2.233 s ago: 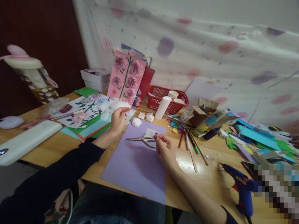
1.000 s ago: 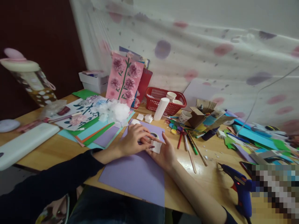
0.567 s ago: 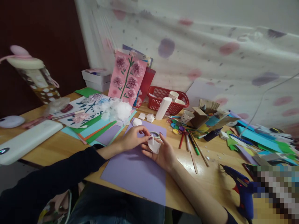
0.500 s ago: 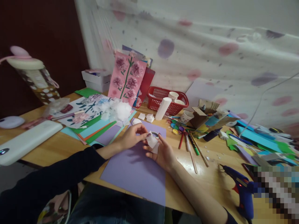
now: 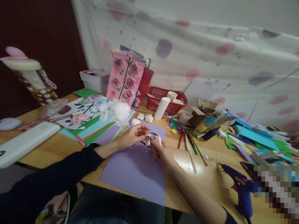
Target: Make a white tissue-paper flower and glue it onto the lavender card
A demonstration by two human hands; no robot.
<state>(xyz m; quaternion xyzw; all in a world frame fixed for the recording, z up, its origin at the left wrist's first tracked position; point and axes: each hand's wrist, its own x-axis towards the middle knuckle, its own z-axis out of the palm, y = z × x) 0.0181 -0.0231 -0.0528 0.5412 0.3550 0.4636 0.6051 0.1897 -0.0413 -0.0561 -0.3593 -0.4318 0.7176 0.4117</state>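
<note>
My left hand point(image 5: 134, 136) pinches a small crumpled piece of white tissue paper point(image 5: 148, 142) between thumb and forefinger. Opposite it, my right hand point(image 5: 161, 153) is closed, its fingertips on the same piece. Another bit of white tissue sticks up behind the right fingers. Both hands are over a sheet of purple paper point(image 5: 130, 174) at the table's front edge. Just behind the fingertips shows the rim of a ring-shaped roll point(image 5: 153, 133), mostly hidden. Small white tissue squares point(image 5: 149, 118) are stacked beyond the purple sheet, beside a white roll point(image 5: 162, 108).
A blue glue gun point(image 5: 240, 186) with a red light stands at the right. Brushes and a green marker point(image 5: 192, 144) lie near paint pots point(image 5: 175, 126). Behind are a red basket point(image 5: 154, 91) with paper cups and a pink flower picture point(image 5: 125, 77). White fluff point(image 5: 120, 111) lies left on coloured papers.
The tissue, spread out over my right fingers before, is now bunched up small between both hands' fingertips. My right hand has turned and its fingers have closed in.
</note>
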